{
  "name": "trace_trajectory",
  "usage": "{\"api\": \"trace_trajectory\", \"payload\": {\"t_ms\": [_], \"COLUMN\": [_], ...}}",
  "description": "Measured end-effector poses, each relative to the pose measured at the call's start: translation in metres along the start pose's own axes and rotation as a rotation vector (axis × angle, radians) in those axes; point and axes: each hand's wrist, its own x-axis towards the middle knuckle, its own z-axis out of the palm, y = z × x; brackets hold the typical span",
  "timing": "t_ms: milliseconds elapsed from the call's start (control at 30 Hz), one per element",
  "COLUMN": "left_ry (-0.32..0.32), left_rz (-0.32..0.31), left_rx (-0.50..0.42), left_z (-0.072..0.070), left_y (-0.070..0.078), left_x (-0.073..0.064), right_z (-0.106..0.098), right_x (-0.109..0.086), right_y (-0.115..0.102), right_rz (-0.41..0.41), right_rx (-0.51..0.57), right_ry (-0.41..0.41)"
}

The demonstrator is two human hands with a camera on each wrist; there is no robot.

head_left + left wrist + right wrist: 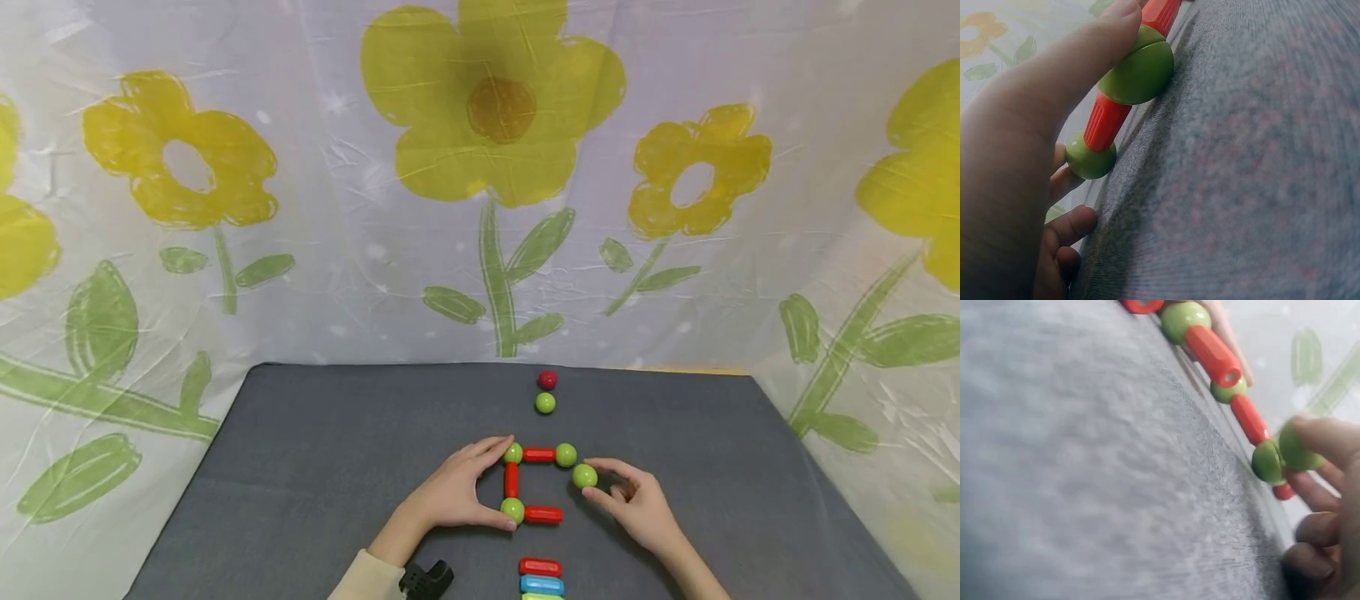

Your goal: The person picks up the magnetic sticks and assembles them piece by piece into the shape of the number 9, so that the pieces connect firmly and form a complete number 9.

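Observation:
Red magnetic rods and green balls form an open-sided frame on the dark cloth in the head view. Its upper-left ball (513,452) joins the top rod (538,455) and the left rod (512,480). From the lower-left ball (512,510) a bottom rod (543,515) points right, its far end bare with a metal dot. Another green ball (566,455) caps the top rod. My left hand (453,492) grips the frame's left side, thumb at the lower ball, fingertips at the upper. Between thumb and forefinger my right hand (637,504) pinches a loose green ball (1297,447), right of the frame.
A red ball (547,380) and a green ball (545,403) lie near the far edge of the dark tabletop (337,433). Nearer me, a red rod (540,567), a blue rod (542,585) and a light green rod lie in a stack. A flowered curtain (322,208) hangs behind.

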Motion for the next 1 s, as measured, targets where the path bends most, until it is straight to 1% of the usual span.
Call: {"api": "trace_trajectory", "payload": {"t_ms": [133,300,500,767,1000], "left_ry": [0.003,0.002,0.001,-0.001,0.007], "left_rz": [-0.004,-0.009,-0.012,-0.018,-0.014], "left_rx": [0.002,-0.001,0.005,0.007,0.015], "left_z": [0.0,-0.001,-0.001,0.0,0.0], "left_y": [0.0,0.001,0.001,0.001,0.002], "left_x": [0.0,0.0,0.0,0.0,0.001], "right_z": [0.002,0.003,0.005,0.009,0.009], "right_x": [-0.011,-0.017,-0.019,-0.018,-0.019], "right_y": [-0.003,-0.003,-0.003,-0.005,-0.004], "right_rz": [0.0,-0.019,-0.084,-0.097,-0.11], "right_rx": [-0.069,-0.139,-0.172,-0.224,-0.237], "right_ry": [-0.074,-0.118,-0.134,-0.139,-0.138]}}
